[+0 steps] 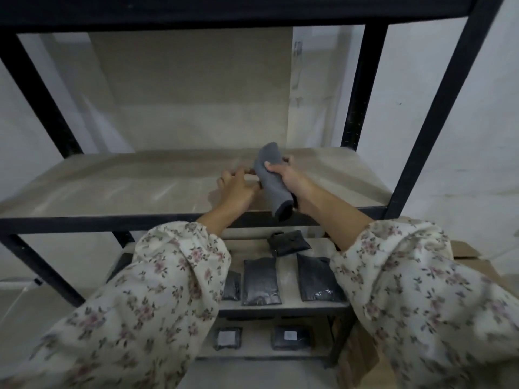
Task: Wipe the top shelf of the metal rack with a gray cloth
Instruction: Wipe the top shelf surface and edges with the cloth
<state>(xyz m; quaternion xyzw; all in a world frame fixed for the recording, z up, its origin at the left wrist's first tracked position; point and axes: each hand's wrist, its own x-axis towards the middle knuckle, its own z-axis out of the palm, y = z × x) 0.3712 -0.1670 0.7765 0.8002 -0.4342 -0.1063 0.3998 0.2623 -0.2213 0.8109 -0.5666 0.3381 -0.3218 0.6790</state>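
A gray cloth (270, 178), folded into a long roll, is held above the pale dusty shelf board (126, 181) of the black metal rack (434, 116). My right hand (285, 175) is closed around the cloth's middle, thumb on top. My left hand (236, 186) is just to its left, fingers curled, fingertips touching the cloth's left edge; whether it grips the cloth I cannot tell. A higher dark shelf (224, 9) runs across the top of the view, and its upper surface is hidden.
Below, a lower shelf (283, 304) carries several dark plastic packets (261, 280). Another shelf beneath holds two dark packets with white labels (290, 336). A cardboard box (466, 256) sits at the right. White wall stands behind the rack.
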